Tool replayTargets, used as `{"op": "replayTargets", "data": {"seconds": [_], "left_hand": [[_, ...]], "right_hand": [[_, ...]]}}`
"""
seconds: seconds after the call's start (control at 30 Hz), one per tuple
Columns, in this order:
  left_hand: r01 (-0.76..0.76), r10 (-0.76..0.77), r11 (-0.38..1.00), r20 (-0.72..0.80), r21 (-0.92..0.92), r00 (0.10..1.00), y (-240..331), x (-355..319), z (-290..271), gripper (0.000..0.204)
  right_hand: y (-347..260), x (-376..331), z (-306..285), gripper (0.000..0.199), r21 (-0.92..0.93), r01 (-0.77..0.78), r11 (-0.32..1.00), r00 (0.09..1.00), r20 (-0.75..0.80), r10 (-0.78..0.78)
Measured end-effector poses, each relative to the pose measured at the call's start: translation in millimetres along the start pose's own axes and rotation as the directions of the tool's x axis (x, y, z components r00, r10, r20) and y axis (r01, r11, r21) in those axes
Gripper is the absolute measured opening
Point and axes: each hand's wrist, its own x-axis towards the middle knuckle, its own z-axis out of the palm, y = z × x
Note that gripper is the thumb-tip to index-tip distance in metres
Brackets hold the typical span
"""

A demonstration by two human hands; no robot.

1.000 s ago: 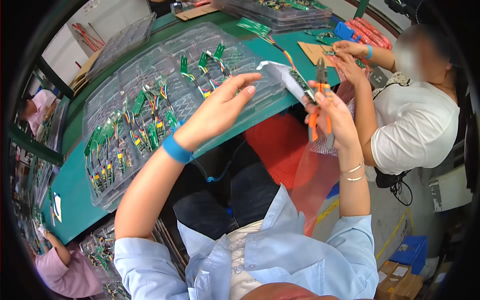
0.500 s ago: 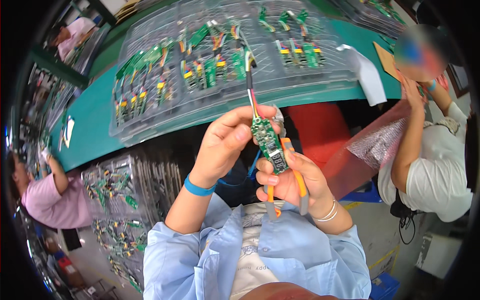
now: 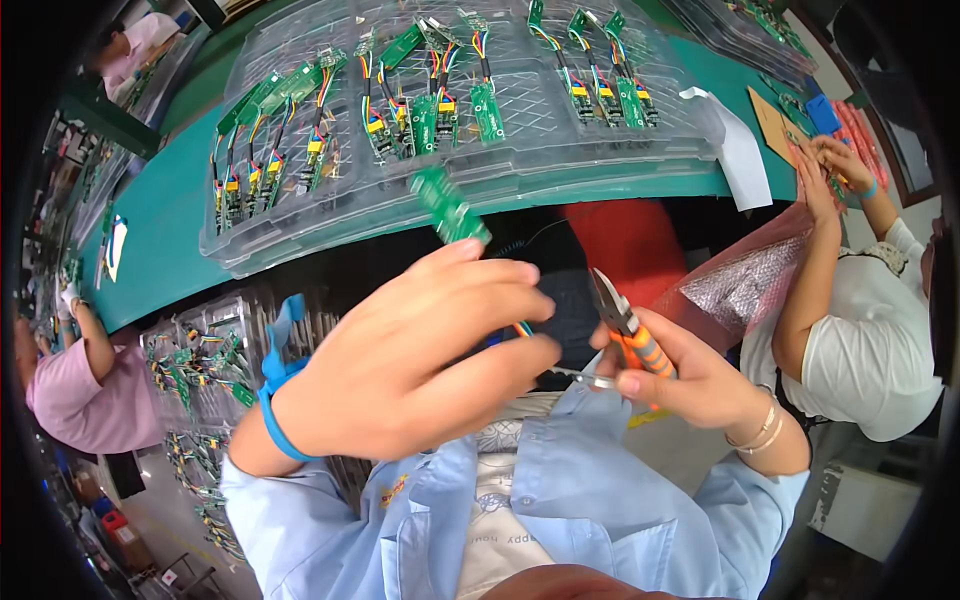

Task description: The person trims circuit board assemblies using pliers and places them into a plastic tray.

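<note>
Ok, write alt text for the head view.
The left hand holds a small green circuit board while the right hand grips orange-handled cutters, above a clear tray of wired boards on a green table.

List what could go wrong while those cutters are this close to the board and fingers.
1. The orange-handled cutters in the right hand point toward the left hand; a slip might nick a finger.
2. The green circuit board is blurred and held only at its lower end, so it might slip.
3. Its coloured wires lie near the blades and might get cut.
</note>
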Motion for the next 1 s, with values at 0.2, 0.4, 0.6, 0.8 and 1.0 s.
{"op": "replayTargets", "data": {"seconds": [0.2, 0.4, 0.6, 0.8, 1.0], "left_hand": [[0.169, -0.005, 0.935, 0.462, -0.313, 0.887, 10, 9, 34, 0.019], [0.617, 0.078, 0.328, 0.671, -0.716, 0.737, 7, -2, 70, 0.023], [0.480, -0.271, -0.088, 0.485, -0.873, 0.831, -7, -29, 79, 0.029], [-0.190, -0.827, -0.337, 0.193, -0.922, 0.528, -15, -38, 80, 0.038], [-0.165, -0.902, -0.207, 0.123, -0.964, 0.415, -14, -39, 79, 0.041]], "right_hand": [[-16, -30, 3, 0.033, -0.245, -0.027, 0.969, 0.999, -0.044, 0.016], [-21, -26, -1, 0.033, -0.421, -0.035, 0.906, 0.999, -0.020, 0.029], [-3, 16, -19, 0.037, -0.304, 0.306, 0.902, 0.911, -0.182, -0.371], [44, 58, 3, 0.041, 0.131, 0.450, 0.883, 0.875, -0.262, -0.407], [56, 81, 31, 0.039, -0.649, 0.390, 0.653, 0.827, -0.065, -0.559]]}}
